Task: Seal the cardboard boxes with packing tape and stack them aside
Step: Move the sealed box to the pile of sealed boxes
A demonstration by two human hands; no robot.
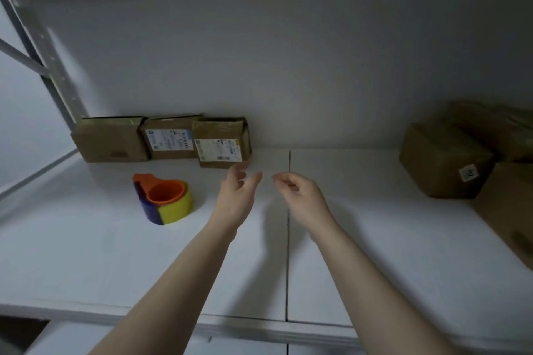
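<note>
1. L hand (236, 192): over white shelf (86, 253), fingers relaxed and apart, holds nothing.
2. R hand (300, 196): just beside it, fingers loosely curled, empty.
3. Row of 3 cardboard boxes (170, 138) at back wall, w/ labels on two; nearest one just beyond L fingertips.
4. Tape dispenser (165, 200) on shelf, left of L hand, apart.
5. More brown boxes (444, 161) piled at right.

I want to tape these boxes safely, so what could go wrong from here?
The left hand hovers close to the labelled box ending the row, so a quick reach might knock it. The pile of boxes at right looks tilted and may slip when one is pulled out.
</note>
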